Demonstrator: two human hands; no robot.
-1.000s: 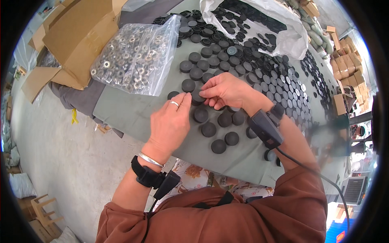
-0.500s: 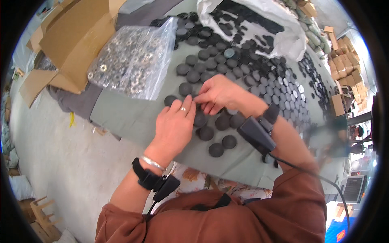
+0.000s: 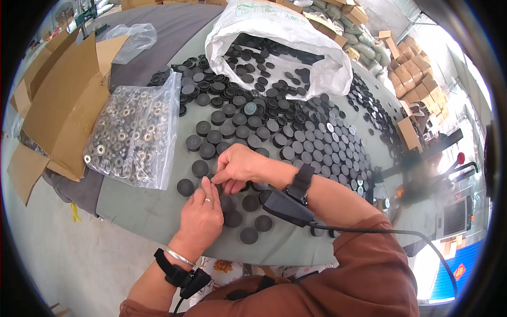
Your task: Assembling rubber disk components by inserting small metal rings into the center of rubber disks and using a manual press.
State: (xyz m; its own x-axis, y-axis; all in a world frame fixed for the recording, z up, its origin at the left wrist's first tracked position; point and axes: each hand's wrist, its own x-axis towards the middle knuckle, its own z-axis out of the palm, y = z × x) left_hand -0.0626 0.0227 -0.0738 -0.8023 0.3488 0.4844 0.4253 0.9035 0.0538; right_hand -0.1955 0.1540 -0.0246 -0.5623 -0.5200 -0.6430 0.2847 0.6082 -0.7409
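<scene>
My left hand [image 3: 200, 217], with a ring on one finger, reaches forward over a grey-green covered table [image 3: 138, 207]. Its fingertips meet those of my right hand [image 3: 238, 168], which comes in from the right with fingers curled. Both hands are closed in a pinch, and whatever lies between the tips is hidden or too small to make out. Round black caps surround them: one cap [image 3: 185, 187] lies left of the fingertips, another [image 3: 200, 168] just beyond, and a cap [image 3: 249, 235] sits nearer to me. Caps under my right hand are partly covered.
At the left, a clear plastic bag [image 3: 132, 138] of small metal ring bearings lies beside an opened cardboard box [image 3: 66, 113]. A white sack [image 3: 331, 74] spills black caps at the back. Many caps spread rightward in rows. A black cable [image 3: 380, 230] runs from my right wrist.
The whole view has shifted, bringing more of the table's far side and the sack into sight. My hands remain fingertip to fingertip among the same caps.
</scene>
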